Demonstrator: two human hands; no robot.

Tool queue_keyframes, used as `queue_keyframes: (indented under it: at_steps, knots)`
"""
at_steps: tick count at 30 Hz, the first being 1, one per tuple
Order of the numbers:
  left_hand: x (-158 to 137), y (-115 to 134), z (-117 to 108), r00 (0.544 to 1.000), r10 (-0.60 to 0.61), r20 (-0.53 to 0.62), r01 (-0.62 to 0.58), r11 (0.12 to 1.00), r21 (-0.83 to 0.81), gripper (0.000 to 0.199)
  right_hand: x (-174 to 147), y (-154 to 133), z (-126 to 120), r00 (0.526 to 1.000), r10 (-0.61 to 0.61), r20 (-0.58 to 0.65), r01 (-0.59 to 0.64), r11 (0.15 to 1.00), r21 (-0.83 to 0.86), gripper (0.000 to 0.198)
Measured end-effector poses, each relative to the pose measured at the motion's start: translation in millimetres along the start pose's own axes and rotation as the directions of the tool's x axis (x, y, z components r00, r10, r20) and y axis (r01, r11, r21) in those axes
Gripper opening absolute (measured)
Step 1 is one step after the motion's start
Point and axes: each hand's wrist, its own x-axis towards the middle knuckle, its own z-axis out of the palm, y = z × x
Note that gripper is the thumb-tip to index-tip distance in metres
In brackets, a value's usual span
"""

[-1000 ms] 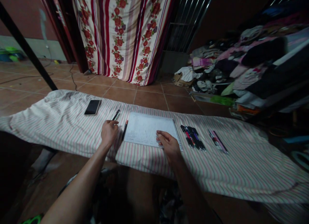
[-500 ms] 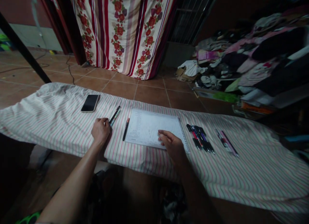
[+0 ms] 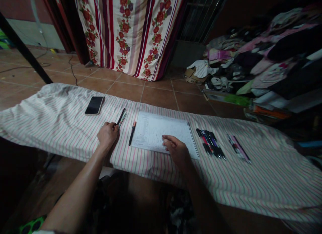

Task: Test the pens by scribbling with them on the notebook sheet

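Note:
My left hand [image 3: 108,135] rests on the striped cloth, its thumb and fingers closed on the near end of a black pen [image 3: 121,115]. Right beside that pen lies a light patterned pen [image 3: 123,118], partly hidden by the fingertips. My right hand [image 3: 177,150] is over the lower right part of a spiral notebook [image 3: 151,130], its fingers loosely bent and a little apart, with nothing visible in them. Along the notebook's left edge lies a black pen with an orange end [image 3: 132,133].
A phone [image 3: 94,105] lies at the left on the striped cloth [image 3: 156,167]. Right of the notebook are several dark pens [image 3: 210,143] in a row, then a few pink and purple pens [image 3: 238,149]. Beyond are a floral curtain [image 3: 125,36] and piled clothes [image 3: 251,59].
My left hand has shifted slightly right and farther along the pens. The fingers of my right hand have moved a little left over the notebook. The view has tilted slightly.

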Motion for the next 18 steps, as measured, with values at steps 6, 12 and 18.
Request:
queue_keyframes:
  at_steps: [6,12,18]
  knots:
    - [5.5,0.1,1.1,0.996,-0.09,0.012,0.09,0.979,-0.184,0.028,1.7,0.4,2.4,1.0,-0.021,-0.003,0.021,0.999,-0.027,0.031]
    - [14.5,-9.2,3.3,0.967,-0.257,0.0,0.213,0.801,-0.56,0.019,5.5,1.5,0.3,1.0,-0.018,0.008,0.018,1.0,-0.017,0.03]
    - [11.1,10.4,0.1,0.956,-0.238,0.172,0.242,0.308,-0.92,0.022,6.4,2.7,0.9,1.0,0.003,0.006,-0.003,1.0,0.029,0.028]
